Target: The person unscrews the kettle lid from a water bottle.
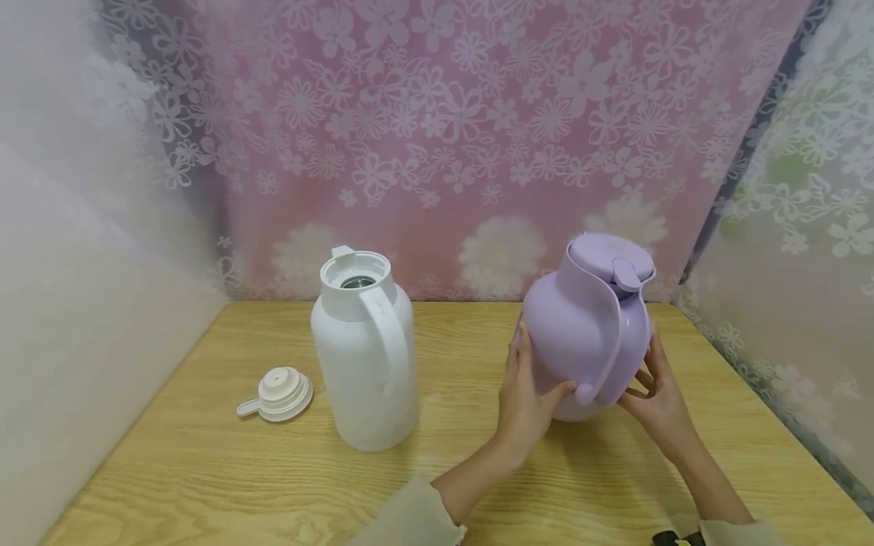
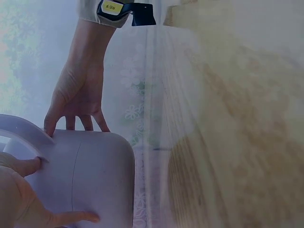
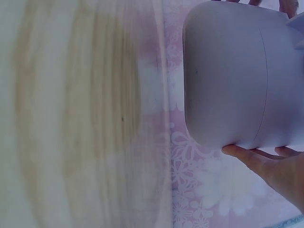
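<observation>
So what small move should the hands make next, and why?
Probably lower the purple jug upright onto the table: the left hand and right hand hold its sides, it looks tilted, and the wrist views show it lifted.

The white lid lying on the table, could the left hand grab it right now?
Probably not as things stand: the left hand is busy holding the purple jug, and the white jug stands between that hand and the white lid.

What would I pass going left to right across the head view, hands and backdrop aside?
White lid → lidless white jug → tilted lilac jug.
</observation>
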`<state>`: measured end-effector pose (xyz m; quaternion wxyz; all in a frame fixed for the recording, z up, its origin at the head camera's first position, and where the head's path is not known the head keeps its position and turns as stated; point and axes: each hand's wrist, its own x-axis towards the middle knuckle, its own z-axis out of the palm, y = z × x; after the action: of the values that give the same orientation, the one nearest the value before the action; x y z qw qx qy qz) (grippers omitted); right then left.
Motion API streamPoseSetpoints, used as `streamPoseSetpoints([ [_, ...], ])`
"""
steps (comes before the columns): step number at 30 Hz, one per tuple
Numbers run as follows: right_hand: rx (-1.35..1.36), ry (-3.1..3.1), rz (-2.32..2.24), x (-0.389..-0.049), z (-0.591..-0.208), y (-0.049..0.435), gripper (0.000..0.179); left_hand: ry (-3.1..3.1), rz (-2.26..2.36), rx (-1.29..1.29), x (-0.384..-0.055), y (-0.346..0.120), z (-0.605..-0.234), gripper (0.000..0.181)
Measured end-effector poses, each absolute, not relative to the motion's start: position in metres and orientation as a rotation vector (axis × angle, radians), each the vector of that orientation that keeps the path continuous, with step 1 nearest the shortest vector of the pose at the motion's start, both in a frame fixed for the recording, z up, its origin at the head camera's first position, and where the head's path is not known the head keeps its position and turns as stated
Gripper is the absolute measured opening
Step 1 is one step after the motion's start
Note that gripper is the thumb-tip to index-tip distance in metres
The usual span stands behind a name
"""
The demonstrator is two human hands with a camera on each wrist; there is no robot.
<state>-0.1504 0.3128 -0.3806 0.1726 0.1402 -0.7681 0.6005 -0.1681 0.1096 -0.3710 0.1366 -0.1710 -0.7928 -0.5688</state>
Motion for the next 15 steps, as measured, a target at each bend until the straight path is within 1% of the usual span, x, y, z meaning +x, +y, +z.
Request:
streamPoseSetpoints([
  [15,0.415,-2.218,1.629,-0.149,-0.386,0.301,0.101,-2.277,-1.643,-0.452,-0.157,0.097,-0.376,0.097],
])
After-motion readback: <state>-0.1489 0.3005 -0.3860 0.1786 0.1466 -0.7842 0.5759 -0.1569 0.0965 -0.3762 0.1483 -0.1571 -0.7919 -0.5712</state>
